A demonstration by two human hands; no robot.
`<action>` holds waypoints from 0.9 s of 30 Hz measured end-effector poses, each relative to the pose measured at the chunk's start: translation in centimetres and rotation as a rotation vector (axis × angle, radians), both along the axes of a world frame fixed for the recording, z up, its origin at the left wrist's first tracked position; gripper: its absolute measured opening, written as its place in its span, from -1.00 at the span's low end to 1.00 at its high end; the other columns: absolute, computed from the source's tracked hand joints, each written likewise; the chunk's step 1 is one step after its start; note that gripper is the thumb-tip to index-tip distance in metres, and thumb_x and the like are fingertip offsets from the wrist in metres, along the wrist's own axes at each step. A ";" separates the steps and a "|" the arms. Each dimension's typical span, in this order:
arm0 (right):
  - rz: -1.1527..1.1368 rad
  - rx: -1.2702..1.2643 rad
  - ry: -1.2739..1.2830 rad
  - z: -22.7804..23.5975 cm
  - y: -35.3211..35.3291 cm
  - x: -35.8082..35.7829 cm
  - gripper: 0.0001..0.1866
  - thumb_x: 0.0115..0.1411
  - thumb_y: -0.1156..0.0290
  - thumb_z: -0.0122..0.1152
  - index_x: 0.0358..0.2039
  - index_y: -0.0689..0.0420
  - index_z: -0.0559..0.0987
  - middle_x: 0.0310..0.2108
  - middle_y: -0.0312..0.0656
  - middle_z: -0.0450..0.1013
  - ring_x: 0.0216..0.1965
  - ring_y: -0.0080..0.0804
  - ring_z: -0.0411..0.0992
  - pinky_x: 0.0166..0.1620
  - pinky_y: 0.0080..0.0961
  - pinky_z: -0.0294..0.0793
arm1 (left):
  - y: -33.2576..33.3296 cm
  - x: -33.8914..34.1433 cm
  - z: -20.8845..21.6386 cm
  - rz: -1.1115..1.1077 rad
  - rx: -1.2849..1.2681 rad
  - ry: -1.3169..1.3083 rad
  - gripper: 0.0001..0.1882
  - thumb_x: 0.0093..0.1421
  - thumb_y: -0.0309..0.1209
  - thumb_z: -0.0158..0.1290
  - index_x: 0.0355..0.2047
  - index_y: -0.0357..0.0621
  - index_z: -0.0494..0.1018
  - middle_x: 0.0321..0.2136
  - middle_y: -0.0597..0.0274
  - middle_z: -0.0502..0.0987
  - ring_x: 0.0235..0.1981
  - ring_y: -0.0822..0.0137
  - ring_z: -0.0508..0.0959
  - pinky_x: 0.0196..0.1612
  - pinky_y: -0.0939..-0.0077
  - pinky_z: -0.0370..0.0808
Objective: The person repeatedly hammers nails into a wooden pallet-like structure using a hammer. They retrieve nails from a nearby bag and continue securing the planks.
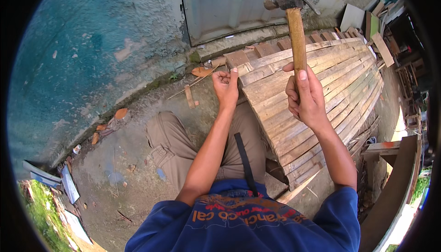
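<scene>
A claw hammer (297,36) with a wooden handle and dark metal head is raised upright in my right hand (307,93). The fingers wrap round the lower handle, and the thumb lies along it. Below it stretches a panel of long bamboo slats (317,82), laid side by side over wooden crosspieces. My left hand (226,85) is at the panel's near left corner, its fingers curled in and its thumb pointing up beside the slat end. Whatever those fingers may pinch is too small or hidden to make out.
A blue-painted wall (105,36) and a grey metal door (229,3) stand behind the panel. Scrap boards (353,18) lean at the far right. A small wood piece (189,96) and dry leaves (121,113) lie on the concrete floor. A curved brown board (390,192) stands at the right.
</scene>
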State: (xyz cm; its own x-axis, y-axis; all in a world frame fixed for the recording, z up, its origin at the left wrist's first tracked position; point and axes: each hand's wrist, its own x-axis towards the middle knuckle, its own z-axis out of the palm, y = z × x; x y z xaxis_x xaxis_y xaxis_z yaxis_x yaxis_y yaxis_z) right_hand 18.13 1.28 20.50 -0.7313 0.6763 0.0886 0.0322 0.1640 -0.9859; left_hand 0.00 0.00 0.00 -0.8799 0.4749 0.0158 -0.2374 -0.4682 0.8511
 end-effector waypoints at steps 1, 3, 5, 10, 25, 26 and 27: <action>-0.013 0.012 0.027 -1.5 -0.2 -0.4 -0.57 0.57 0.04 -0.25 0.08 0.15 0.36 -0.60 -0.42 0.15 -0.76 -0.74 0.00 -0.70 -0.72 0.06 | -0.1 -0.2 0.0 -0.001 -0.016 0.010 -0.62 0.24 -0.38 0.30 -0.25 -0.13 0.24 -0.42 0.37 0.36 -0.45 0.60 0.32 -0.39 0.68 0.32; -0.011 0.078 -0.308 -2.1 -0.3 0.6 -0.58 0.57 0.05 -0.22 0.00 0.16 0.41 -0.62 -0.44 0.14 -0.77 -0.74 0.01 -0.70 -0.67 0.03 | -0.4 1.1 -0.1 -0.001 -0.031 -0.006 -0.62 0.24 -0.38 0.30 -0.26 -0.13 0.24 -0.42 0.37 0.36 -0.45 0.60 0.32 -0.39 0.67 0.32; 0.014 -0.075 -0.659 -1.5 0.0 1.5 -0.58 0.56 0.05 -0.21 -0.03 0.16 0.43 -0.62 -0.45 0.13 -0.77 -0.74 0.02 -0.70 -0.66 0.02 | -0.3 0.3 0.1 0.002 -0.037 0.023 -0.62 0.24 -0.38 0.30 -0.26 -0.13 0.25 -0.42 0.38 0.36 -0.45 0.60 0.31 -0.39 0.67 0.32; -0.060 -0.077 -0.148 0.8 0.0 2.3 -0.53 0.56 0.00 -0.25 -0.02 0.17 0.42 -0.61 -0.43 0.13 -0.77 -0.74 0.01 -0.72 -0.71 0.05 | 0.2 0.3 -0.1 -0.004 0.004 0.018 -0.62 0.25 -0.36 0.31 -0.26 -0.12 0.25 -0.42 0.38 0.35 -0.45 0.60 0.31 -0.38 0.67 0.31; -0.047 -0.317 -0.200 -3.7 -0.3 2.0 -0.51 0.54 -0.07 -0.22 -0.19 0.14 0.41 -0.62 -0.43 0.17 -0.75 -0.73 0.03 -0.70 -0.64 0.08 | -0.6 0.1 0.0 -0.023 -0.079 0.027 -0.59 0.24 -0.31 0.32 -0.24 -0.13 0.24 -0.39 0.37 0.34 -0.42 0.58 0.30 -0.34 0.66 0.32; -0.056 -0.365 -0.167 -4.2 0.0 1.5 -0.51 0.54 -0.08 -0.22 -0.19 0.13 0.40 -0.62 -0.44 0.15 -0.75 -0.71 0.03 -0.70 -0.63 0.09 | -0.6 -0.2 0.1 -0.026 -0.096 0.035 -0.59 0.23 -0.32 0.33 -0.24 -0.12 0.24 -0.38 0.37 0.34 -0.42 0.58 0.30 -0.34 0.66 0.32; -0.079 -0.419 -0.144 -4.7 0.2 1.1 -0.51 0.53 -0.09 -0.22 -0.19 0.13 0.38 -0.62 -0.44 0.13 -0.75 -0.70 0.04 -0.70 -0.62 0.11 | -0.6 -0.5 0.2 -0.028 -0.071 0.040 -0.59 0.23 -0.32 0.33 -0.24 -0.12 0.25 -0.38 0.37 0.34 -0.42 0.58 0.29 -0.33 0.66 0.32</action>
State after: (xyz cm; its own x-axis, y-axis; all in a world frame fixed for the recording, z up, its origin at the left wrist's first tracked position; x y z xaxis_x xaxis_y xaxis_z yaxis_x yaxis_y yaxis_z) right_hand 19.25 1.47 15.79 -0.6605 0.6866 -0.3038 0.1704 -0.2570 -0.9513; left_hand -0.45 -0.63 0.16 -0.8655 0.5006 0.0166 -0.2145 -0.4003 0.8909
